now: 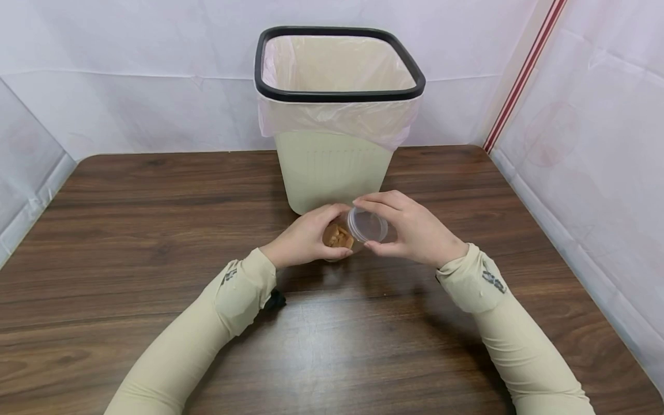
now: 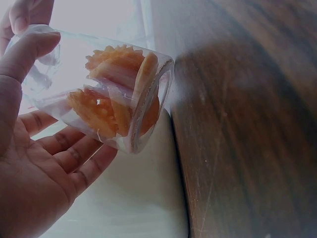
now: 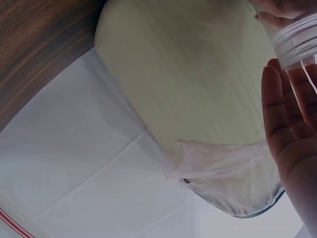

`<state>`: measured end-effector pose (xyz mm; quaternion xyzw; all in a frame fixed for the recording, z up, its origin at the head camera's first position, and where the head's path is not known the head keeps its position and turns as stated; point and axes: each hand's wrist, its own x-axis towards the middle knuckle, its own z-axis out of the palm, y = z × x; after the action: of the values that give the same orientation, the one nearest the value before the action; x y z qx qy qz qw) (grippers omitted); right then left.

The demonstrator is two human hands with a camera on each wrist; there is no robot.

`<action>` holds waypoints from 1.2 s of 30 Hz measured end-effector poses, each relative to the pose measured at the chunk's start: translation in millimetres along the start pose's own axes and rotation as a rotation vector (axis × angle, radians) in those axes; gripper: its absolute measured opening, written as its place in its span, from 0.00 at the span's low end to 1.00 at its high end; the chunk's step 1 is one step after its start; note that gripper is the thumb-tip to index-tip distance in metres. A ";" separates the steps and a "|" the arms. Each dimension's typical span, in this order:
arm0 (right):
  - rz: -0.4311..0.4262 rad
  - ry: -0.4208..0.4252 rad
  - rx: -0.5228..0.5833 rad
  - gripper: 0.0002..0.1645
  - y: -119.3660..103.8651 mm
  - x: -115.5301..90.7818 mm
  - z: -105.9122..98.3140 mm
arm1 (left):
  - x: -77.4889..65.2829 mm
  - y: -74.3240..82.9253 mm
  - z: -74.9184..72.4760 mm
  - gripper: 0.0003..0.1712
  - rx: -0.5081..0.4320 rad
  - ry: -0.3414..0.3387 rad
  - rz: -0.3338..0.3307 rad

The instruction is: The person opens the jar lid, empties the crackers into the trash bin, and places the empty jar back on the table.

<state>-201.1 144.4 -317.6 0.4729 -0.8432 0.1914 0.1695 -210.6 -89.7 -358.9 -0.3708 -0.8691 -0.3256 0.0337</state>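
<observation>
A clear plastic jar (image 2: pixel 74 64) holds several orange-brown snack pieces (image 2: pixel 116 67), some with jagged edges. My left hand (image 1: pixel 309 236) grips the jar around its side, thumb on one side and fingers on the other. The jar is tipped, its lid end pointing right and its base just above the table in the left wrist view. At that end, my right hand (image 1: pixel 415 227) holds the round clear lid (image 1: pixel 369 225) by its rim between thumb and fingers. Whether the lid is still seated on the jar I cannot tell. In the right wrist view the ridged lid (image 3: pixel 297 42) is cut by the frame edge.
Behind the hands stands a cream trash bin (image 1: pixel 334 167) with a black rim (image 1: pixel 339 96) and a pinkish bag liner (image 1: pixel 337 118). The dark wooden table (image 1: pixel 129 230) spreads on both sides. A small black object (image 1: pixel 275 300) shows beside the left sleeve. White sheeting (image 1: pixel 155 46) encloses the table.
</observation>
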 end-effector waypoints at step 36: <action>0.160 0.068 -0.186 0.37 -12.6 0.0 1.3 | -1.4 4.4 0.2 0.36 0.026 0.007 -0.035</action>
<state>-190.3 137.7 -316.7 0.3799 -0.8860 0.1413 0.2251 -206.6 -88.2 -357.0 -0.3540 -0.8795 -0.3161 0.0360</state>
